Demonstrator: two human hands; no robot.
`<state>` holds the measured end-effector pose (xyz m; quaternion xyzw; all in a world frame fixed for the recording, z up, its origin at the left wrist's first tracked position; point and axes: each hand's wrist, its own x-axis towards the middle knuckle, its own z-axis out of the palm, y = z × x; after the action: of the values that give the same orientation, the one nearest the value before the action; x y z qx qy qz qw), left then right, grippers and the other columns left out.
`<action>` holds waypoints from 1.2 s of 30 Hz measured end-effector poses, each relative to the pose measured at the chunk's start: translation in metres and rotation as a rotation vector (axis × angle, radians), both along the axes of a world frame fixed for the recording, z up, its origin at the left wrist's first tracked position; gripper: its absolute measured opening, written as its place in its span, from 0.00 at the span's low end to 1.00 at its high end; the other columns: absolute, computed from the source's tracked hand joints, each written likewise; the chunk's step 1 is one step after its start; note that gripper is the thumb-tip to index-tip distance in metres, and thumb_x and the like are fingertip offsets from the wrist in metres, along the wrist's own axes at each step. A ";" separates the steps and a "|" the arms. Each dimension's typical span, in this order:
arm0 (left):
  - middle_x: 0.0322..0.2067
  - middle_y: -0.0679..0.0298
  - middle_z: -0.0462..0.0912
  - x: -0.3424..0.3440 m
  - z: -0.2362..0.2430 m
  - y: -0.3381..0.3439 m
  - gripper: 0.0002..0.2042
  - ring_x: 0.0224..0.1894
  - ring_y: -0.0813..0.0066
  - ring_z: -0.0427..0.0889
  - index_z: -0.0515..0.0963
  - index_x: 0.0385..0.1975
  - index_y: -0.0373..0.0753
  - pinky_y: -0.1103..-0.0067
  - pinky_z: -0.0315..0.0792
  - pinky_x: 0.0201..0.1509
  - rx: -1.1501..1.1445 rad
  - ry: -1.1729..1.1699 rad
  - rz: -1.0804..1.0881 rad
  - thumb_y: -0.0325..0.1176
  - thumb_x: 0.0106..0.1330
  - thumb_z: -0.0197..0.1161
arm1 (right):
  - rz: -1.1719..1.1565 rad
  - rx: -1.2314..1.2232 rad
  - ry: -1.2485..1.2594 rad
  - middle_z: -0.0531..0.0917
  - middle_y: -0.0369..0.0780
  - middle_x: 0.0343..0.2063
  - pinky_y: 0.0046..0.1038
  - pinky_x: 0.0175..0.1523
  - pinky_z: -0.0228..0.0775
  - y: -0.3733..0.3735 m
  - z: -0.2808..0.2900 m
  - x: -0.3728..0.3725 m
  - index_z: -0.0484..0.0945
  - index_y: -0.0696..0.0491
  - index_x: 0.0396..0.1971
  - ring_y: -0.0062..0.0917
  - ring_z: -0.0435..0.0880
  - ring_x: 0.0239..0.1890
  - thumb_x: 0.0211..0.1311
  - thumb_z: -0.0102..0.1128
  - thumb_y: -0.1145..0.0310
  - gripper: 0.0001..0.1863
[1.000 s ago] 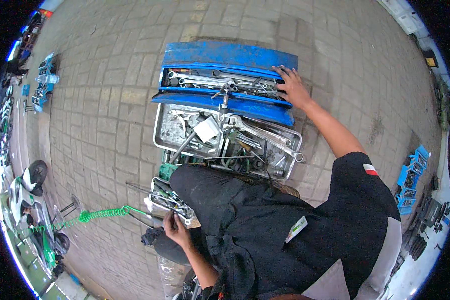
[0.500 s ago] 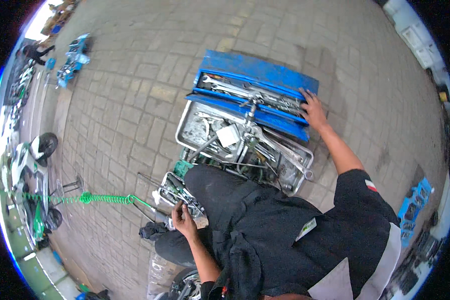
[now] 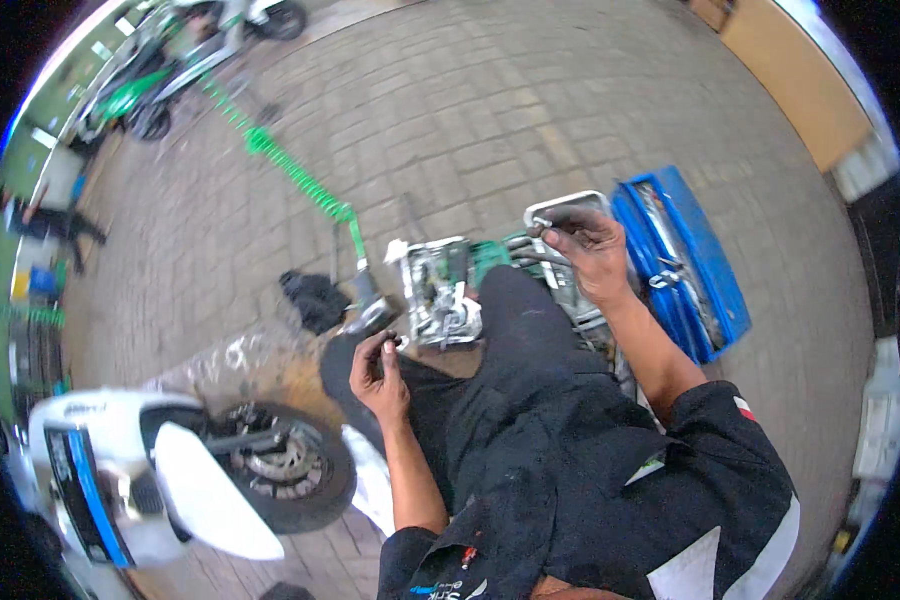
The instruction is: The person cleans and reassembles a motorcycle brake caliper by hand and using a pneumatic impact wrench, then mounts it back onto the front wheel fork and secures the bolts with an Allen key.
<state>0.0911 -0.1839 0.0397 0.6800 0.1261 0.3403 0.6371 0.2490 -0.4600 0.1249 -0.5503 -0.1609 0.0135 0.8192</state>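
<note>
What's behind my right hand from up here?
Behind your right hand, part of a metal tray shows, its pale rim visible; whatever sits directly behind the hand is covered.

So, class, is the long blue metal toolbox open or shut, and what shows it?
Open: the toolbox has its lids parted, and blurred metal tools show between them.

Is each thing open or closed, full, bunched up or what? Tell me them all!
Right hand: pinching
Small shiny piece: pinched in the right hand, too blurred to name
Left hand: curled; whatever it holds is unclear
Blue toolbox: open, tools inside
Small metal tray: filled with tools
Green hose: coiled, joined to the air tool
Air tool: lying down
Dark cloth: bunched up
</note>
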 end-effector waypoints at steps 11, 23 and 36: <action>0.38 0.57 0.84 -0.282 0.126 0.242 0.06 0.43 0.68 0.81 0.80 0.41 0.29 0.74 0.73 0.53 0.761 0.083 1.072 0.23 0.68 0.60 | 0.552 -0.324 -0.826 0.85 0.40 0.35 0.27 0.48 0.75 0.294 0.094 -0.048 0.83 0.59 0.38 0.25 0.84 0.38 0.54 0.68 0.80 0.11; 0.42 0.57 0.84 -0.340 0.101 0.278 0.10 0.48 0.59 0.79 0.82 0.40 0.36 0.68 0.70 0.55 0.862 0.412 1.042 0.26 0.59 0.68 | 1.096 -0.496 -1.304 0.83 0.45 0.37 0.35 0.46 0.75 0.513 0.113 -0.102 0.81 0.57 0.41 0.41 0.83 0.41 0.58 0.66 0.71 0.12; 0.41 0.57 0.85 -0.336 0.098 0.277 0.07 0.45 0.58 0.81 0.83 0.37 0.36 0.69 0.72 0.52 0.886 0.443 1.144 0.25 0.60 0.66 | 1.239 -0.438 0.282 0.83 0.38 0.41 0.30 0.42 0.75 0.666 -0.127 -0.174 0.73 0.54 0.47 0.24 0.82 0.39 0.72 0.56 0.63 0.12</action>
<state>-0.2447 0.0931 0.1374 0.7534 0.4361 0.4920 -0.0122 0.0747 0.2057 -0.0025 -0.5027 -0.3321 0.5851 0.5428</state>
